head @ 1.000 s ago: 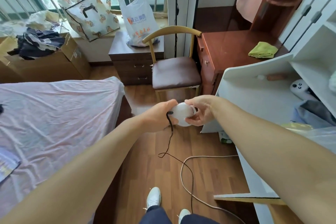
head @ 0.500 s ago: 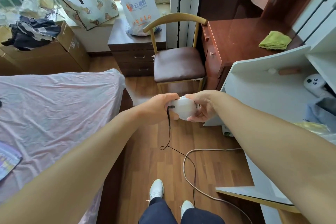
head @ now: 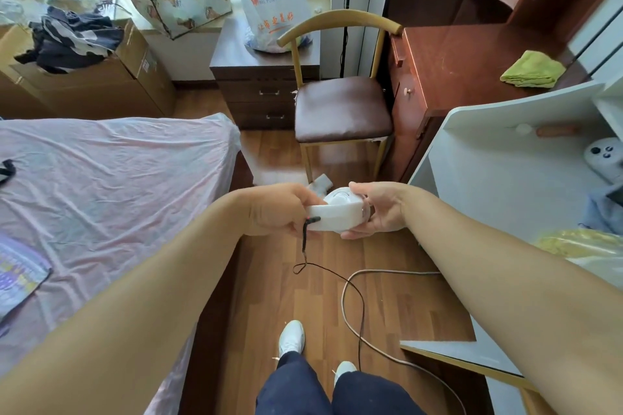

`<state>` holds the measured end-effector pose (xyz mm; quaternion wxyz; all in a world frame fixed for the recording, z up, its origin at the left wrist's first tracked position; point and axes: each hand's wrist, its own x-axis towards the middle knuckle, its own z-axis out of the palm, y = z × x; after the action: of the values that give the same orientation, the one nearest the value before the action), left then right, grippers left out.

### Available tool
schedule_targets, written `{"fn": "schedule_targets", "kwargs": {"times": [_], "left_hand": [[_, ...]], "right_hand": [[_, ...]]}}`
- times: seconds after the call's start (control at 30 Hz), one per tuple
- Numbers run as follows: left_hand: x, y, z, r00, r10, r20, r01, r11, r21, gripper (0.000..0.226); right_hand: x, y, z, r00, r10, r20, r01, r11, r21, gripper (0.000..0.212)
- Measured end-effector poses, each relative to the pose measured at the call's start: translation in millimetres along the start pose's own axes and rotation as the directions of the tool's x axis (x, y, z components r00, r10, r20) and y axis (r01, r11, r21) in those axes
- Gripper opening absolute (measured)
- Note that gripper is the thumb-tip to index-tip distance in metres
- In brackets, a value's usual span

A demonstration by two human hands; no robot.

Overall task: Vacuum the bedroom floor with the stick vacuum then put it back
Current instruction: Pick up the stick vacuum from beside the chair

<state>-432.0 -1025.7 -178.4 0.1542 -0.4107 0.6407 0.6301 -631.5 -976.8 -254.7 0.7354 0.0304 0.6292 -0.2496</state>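
A: Change vs. half a second ago: the white vacuum body point(head: 337, 216) has been rolled in the hands. It showed as a smooth egg. Now a flat round face points up and a broad side band faces the camera. The hands sit at much the same spot in view.

B: Noted. Grip, left hand point(head: 279, 209)?

A: Fingers curled round the body's left end, back of the hand toward the camera. Clenched on it.

B: Right hand point(head: 381, 209)?

A: Thumb over the top rim, fingers cupped beneath the right end (fingertips show under the band). Also grasping the body.

B: Location of the body?

A: In the air between the two hands, above the wood floor point(head: 404, 307), in front of the chair point(head: 342, 108).

B: Cords?

A: A thin black cord point(head: 304, 246) leaves the body at the left hand, hangs, kinks into a small loop, then trails across the floor toward the white shoes point(head: 291, 339). A thicker grey cable point(head: 343, 296) lies in a curve on the floor, crossing the black one.

B: Surroundings?

A: Bed point(head: 118, 185) with a pink sheet at left. Dark nightstand point(head: 259, 91) beyond it, with a printed plastic bag point(head: 269, 0) on top. Red-brown desk point(head: 455, 54) right of the chair, green cloth point(head: 532, 69) on it. White shelf unit point(head: 488, 172) at right.
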Motion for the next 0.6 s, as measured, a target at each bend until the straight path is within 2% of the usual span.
{"fn": "schedule_targets", "kwargs": {"times": [0.07, 0.1, 0.13, 0.17, 0.2, 0.27, 0.3, 0.47, 0.6], "left_hand": [[0, 4, -6, 0.996, -0.075, 0.038, 0.082, 0.967, -0.243, 0.036], [1, 6, -6, 0.992, -0.117, 0.036, 0.123, 0.940, -0.318, 0.037], [4, 8, -3, 0.987, -0.162, 0.003, 0.155, 0.939, -0.306, 0.038], [7, 11, 1, 0.977, -0.201, -0.072, 0.186, 0.967, -0.173, 0.038], [12, 13, 7, 0.963, -0.211, -0.167, 0.226, 0.971, 0.077, 0.037], [22, 14, 22, 0.933, -0.131, -0.335, 0.291, 0.823, 0.489, 0.039], [27, 13, 28, 0.919, -0.095, -0.383, 0.317, 0.755, 0.574, 0.037], [34, -2, 49, 0.862, -0.011, -0.507, 0.396, 0.639, 0.660, 0.032], [28, -11, 48, 0.880, 0.047, -0.472, 0.365, 0.569, 0.737, 0.025]], "right_hand": [[8, 3, 3, 1.000, -0.004, -0.008, 0.004, 1.000, -0.012, 0.051], [11, 4, 6, 1.000, -0.004, -0.002, 0.004, 1.000, -0.023, 0.049], [14, 4, 9, 1.000, 0.000, 0.010, 0.000, 0.999, -0.033, 0.045], [15, 5, 13, 1.000, 0.005, 0.024, -0.004, 0.999, -0.039, 0.040], [17, 6, 17, 0.999, 0.007, 0.035, -0.005, 0.999, -0.037, 0.036], [20, 9, 26, 0.999, 0.011, 0.046, -0.010, 0.999, -0.033, 0.036], [22, 10, 30, 0.999, 0.016, 0.049, -0.014, 0.999, -0.036, 0.035], [30, 21, 48, 0.995, 0.054, 0.086, -0.059, 0.997, 0.058, 0.034], [40, 26, 54, 0.992, 0.069, 0.103, -0.080, 0.991, 0.106, 0.045]]}}
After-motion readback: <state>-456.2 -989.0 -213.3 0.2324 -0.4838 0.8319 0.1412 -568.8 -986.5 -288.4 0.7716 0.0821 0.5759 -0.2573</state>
